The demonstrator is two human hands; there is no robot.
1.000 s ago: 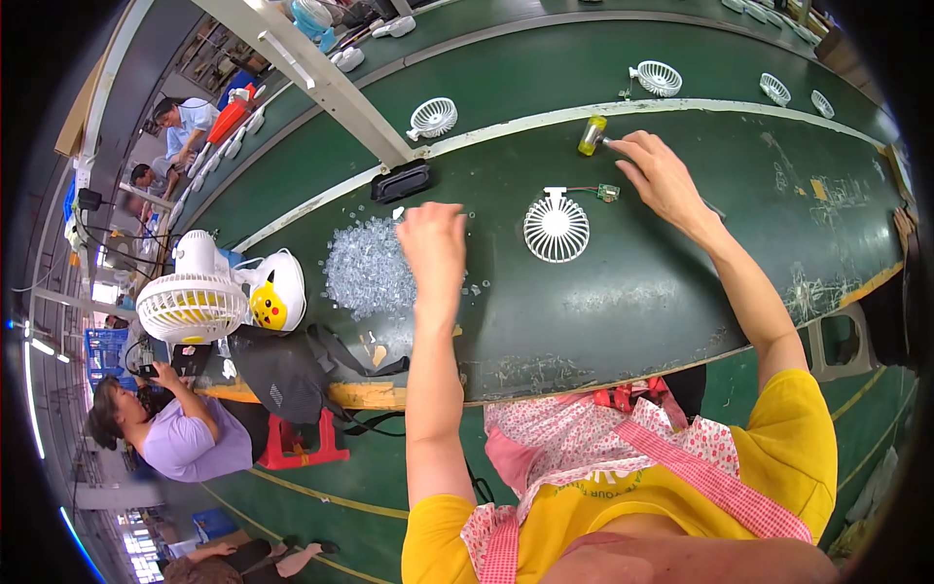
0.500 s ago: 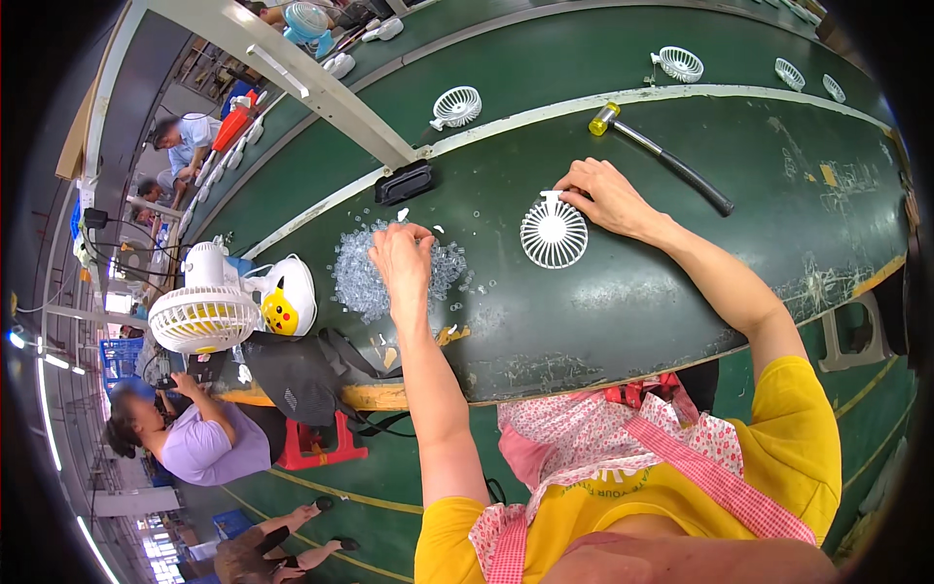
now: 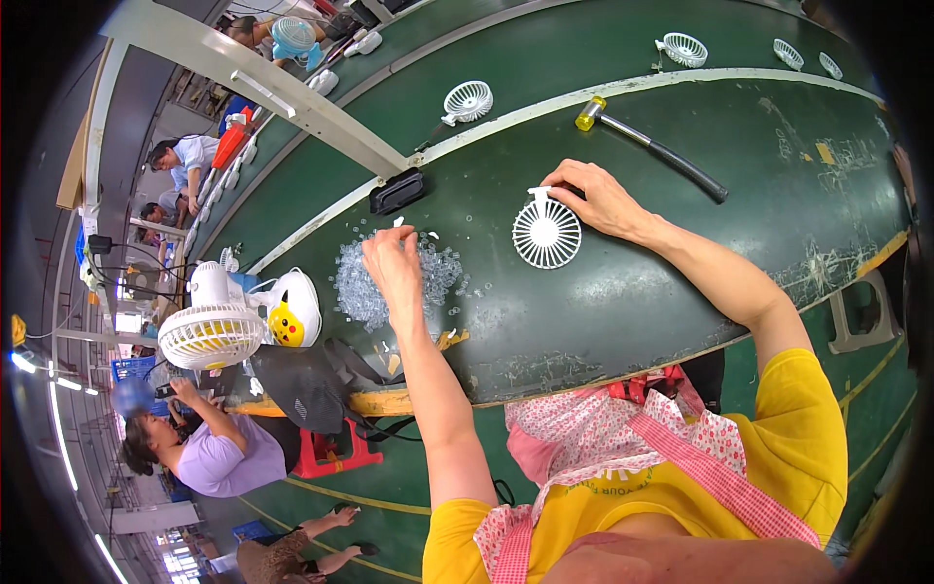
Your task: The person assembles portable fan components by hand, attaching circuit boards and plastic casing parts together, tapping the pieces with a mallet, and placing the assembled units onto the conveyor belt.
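A person's right hand is gripping the short neck of a white fan grille, which is lying on the green tabletop between both hands. The left hand is reaching over a pile of small clear pieces; whether its fingers are pinching one is not showing. A yellow-headed hammer is lying beyond the right hand.

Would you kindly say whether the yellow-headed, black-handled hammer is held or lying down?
Lying down: the hammer rests on the dark green tabletop, apart from the left hand and right hand.
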